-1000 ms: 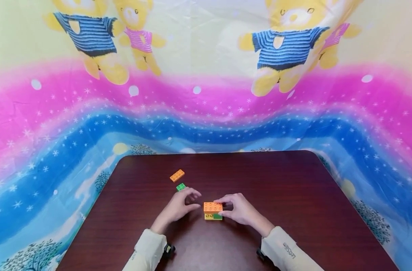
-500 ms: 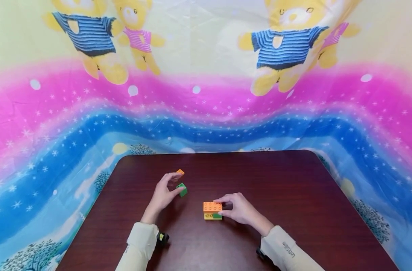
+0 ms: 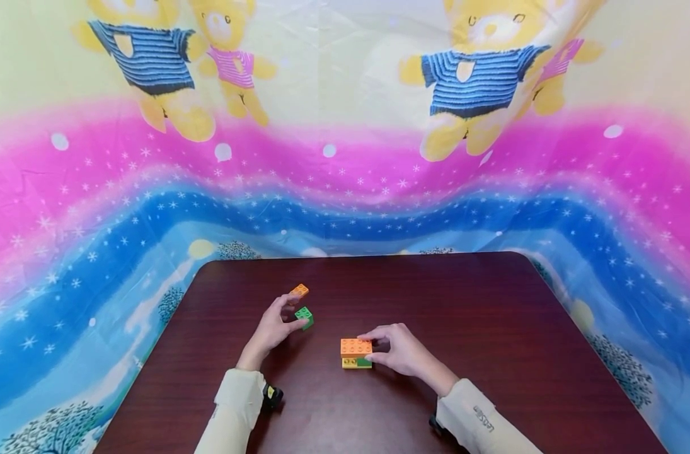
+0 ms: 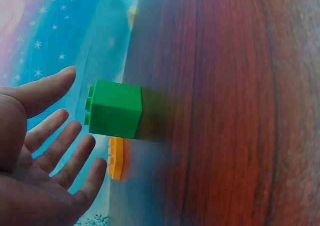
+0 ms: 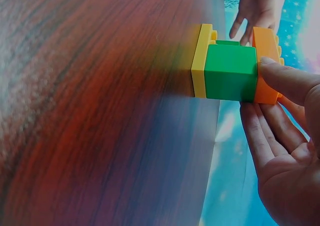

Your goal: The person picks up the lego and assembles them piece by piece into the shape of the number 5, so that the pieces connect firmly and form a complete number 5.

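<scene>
My right hand [image 3: 402, 353] pinches the orange toy brick [image 3: 353, 347] at the top of a small stack, thumb on its near side and fingers behind. Under it, in the right wrist view, a green brick [image 5: 230, 73] stands on a thin yellow brick [image 5: 201, 63]; the stack rests on the table. To the left, my left hand [image 3: 272, 329] hovers with spread fingers around a loose green brick [image 3: 304, 316]. In the left wrist view that green brick [image 4: 116, 109] stands studs up, beyond the parted thumb and fingers. A flat orange brick [image 3: 300, 290] lies behind it, partly covered by my fingers.
The dark wooden table [image 3: 492, 315] reaches back to a printed cloth [image 3: 345, 157] with teddy bears and snowflakes. Both forearms come in from the near edge in pale sleeves [image 3: 239, 394], with a black device [image 3: 273, 396] at the left wrist.
My left hand has left the stack's side and gone left to the loose green brick, then drawn slightly nearer. The right hand and the stack have kept their place.
</scene>
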